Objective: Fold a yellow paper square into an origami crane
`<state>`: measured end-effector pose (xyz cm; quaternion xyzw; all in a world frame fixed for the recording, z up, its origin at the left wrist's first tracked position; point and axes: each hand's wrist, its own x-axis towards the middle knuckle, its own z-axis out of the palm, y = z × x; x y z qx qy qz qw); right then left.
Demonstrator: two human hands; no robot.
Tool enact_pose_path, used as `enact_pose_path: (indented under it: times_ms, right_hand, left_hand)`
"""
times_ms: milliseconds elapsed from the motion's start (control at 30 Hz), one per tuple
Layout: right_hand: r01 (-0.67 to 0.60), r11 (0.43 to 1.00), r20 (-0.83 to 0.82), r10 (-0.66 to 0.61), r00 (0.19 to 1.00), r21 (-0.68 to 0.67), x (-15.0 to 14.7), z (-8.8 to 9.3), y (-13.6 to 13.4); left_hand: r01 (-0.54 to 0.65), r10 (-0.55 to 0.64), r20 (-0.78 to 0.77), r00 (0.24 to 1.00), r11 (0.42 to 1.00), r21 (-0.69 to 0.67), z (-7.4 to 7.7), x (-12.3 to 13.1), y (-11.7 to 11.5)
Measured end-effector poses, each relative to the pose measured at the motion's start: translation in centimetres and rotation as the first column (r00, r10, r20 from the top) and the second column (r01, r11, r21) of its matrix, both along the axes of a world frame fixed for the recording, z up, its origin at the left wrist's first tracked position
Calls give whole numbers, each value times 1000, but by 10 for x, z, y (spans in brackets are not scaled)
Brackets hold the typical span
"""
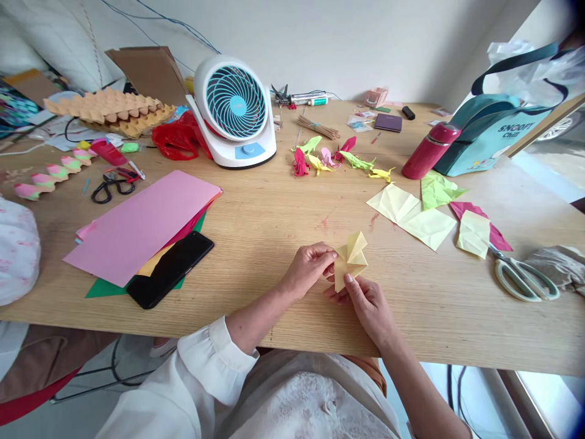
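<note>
Here at the wooden table (274, 213), both hands are on one small piece: a folded yellow paper (351, 263), held just above the wood near the front edge, its flaps pointing up and out to the right. The left hand (307, 267) has its thumb and forefinger pinched tight on the paper's left side, no gap between them but the sheet. Over on the lower edge, the right hand (372, 305) presses its thumb flat on the front, fingers curled behind, so the paper sits gripped between them.

Look right of the hands: creased pale yellow sheets (429, 227) lie beside a lime green sheet (437, 190), and a smaller yellow piece (474, 233) overlaps a crimson one (501, 238). Scissors (525, 279) with pale handles rest right by that pair. Behind stands a red flask (432, 149), just in front of a teal bag (496, 134).

Straight ahead, a cluster of colourful folded figures (340, 160) in pink, green and yellow spreads across the table, to the right of a white fan (235, 110) with blue blades. And on the left, a black phone (171, 268) lies partly over a stack of coloured paper, a pink sheet (150, 222) on top.
</note>
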<state>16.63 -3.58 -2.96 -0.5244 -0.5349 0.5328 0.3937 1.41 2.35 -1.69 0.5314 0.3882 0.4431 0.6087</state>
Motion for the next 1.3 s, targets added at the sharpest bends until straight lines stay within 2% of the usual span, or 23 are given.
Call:
enact_pose_path:
  times_ms: [333, 467, 533, 667, 767, 1033, 1300]
  right_hand:
    - [14, 1000, 39, -14, 999, -7, 1, 1, 0]
    - [0, 1000, 75, -2, 997, 29, 2, 0, 1]
    - [27, 997, 107, -35, 994, 71, 3, 0, 1]
    - [116, 988, 112, -127, 986, 104, 7, 0, 1]
    - [137, 985, 116, -149, 982, 108, 9, 0, 2]
    - [90, 989, 89, -101, 991, 121, 8, 4, 4]
    - [20, 996, 34, -23, 999, 89, 8, -6, 6]
  left_hand:
    - [57, -47, 109, 993, 995, -86, -1, -2, -1]
    - [-11, 13, 48, 999, 999, -34, -1, -2, 0]
    - [-35, 36, 40, 999, 999, -19, -1, -1, 0]
    - [10, -8, 75, 997, 1000, -29, -1, 1, 0]
    - [48, -43, 107, 993, 998, -44, -1, 2, -1]
    - [132, -125, 104, 987, 989, -61, -1, 3, -1]
    - [-4, 8, -47, 999, 996, 85, -10, -1, 0]
